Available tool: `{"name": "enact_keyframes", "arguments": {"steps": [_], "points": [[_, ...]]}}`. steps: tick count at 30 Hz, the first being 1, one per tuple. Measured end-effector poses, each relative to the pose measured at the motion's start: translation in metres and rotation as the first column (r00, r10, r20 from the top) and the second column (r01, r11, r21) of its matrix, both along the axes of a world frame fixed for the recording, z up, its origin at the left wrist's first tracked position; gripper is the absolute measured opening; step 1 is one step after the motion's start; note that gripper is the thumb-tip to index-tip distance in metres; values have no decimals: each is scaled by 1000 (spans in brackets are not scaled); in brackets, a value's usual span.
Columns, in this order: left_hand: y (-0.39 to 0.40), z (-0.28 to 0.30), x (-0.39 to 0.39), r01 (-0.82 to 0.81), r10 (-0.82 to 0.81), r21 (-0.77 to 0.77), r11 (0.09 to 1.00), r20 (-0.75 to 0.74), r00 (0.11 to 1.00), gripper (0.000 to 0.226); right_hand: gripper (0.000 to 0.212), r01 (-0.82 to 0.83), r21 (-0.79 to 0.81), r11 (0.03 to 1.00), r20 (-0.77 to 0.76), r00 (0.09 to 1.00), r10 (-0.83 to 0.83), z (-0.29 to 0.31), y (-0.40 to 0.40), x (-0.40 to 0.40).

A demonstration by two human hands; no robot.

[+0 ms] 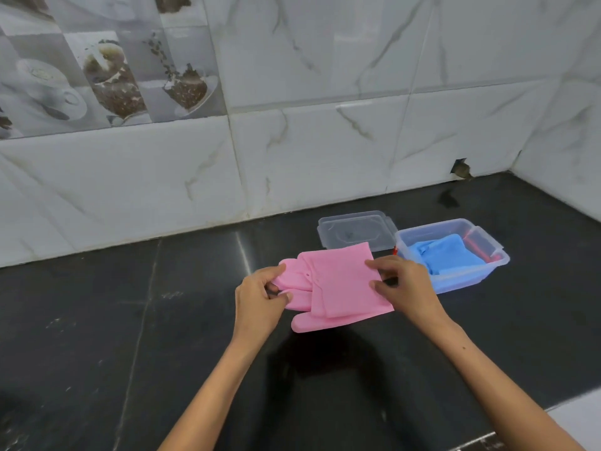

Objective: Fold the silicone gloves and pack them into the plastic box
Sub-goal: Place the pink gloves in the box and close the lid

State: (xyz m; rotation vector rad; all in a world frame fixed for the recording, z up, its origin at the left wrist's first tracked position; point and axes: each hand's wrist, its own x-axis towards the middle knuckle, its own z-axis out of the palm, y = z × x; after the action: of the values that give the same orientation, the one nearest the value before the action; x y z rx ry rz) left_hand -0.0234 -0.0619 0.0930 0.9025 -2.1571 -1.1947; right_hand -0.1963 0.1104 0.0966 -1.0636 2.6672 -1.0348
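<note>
Pink silicone gloves (338, 284) lie stacked on the black countertop, cuffs to the right and fingers to the left. My left hand (260, 297) pinches the finger ends at the left. My right hand (403, 284) pinches the cuff edge at the right. To the right stands the clear plastic box (468, 281), open, with folded blue gloves (445, 255) and something red inside it.
The box's clear lid (354, 231) lies flat behind the pink gloves, near the marble-tiled wall (325, 151). The black countertop (130, 320) stretches to the left and toward me. Its front edge shows at the lower right.
</note>
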Motion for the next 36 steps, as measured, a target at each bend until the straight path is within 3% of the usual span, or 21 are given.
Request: {"name": "enact_keyframes", "arguments": {"steps": [6,15,21,30,32,34,36], "points": [[56,13,-106,51,-52,-27,998,-35,998,53,39,36,30,999,-7,999,-36,25,66,-102],[127,5,-234,-13,13,114,993,3,1000,52,40,-9,109,994,2,1000,9,19,123,-236],[141,-11,-247,-98,85,179,979,75,993,57,41,-65,164,984,-2,998,66,-12,119,-263],[140,-4,-252,-66,24,196,978,211,977,63,41,-90,227,970,32,996,85,-10,120,-270],[143,1,-253,-13,-25,127,992,298,954,63,42,-83,309,947,26,997,79,-7,120,-266],[150,7,-257,64,0,-125,990,454,891,55,42,-42,423,905,-114,989,99,-10,118,-256],[156,10,-268,173,68,-411,895,509,858,53,43,-41,415,909,-275,947,168,-14,115,-246]]}}
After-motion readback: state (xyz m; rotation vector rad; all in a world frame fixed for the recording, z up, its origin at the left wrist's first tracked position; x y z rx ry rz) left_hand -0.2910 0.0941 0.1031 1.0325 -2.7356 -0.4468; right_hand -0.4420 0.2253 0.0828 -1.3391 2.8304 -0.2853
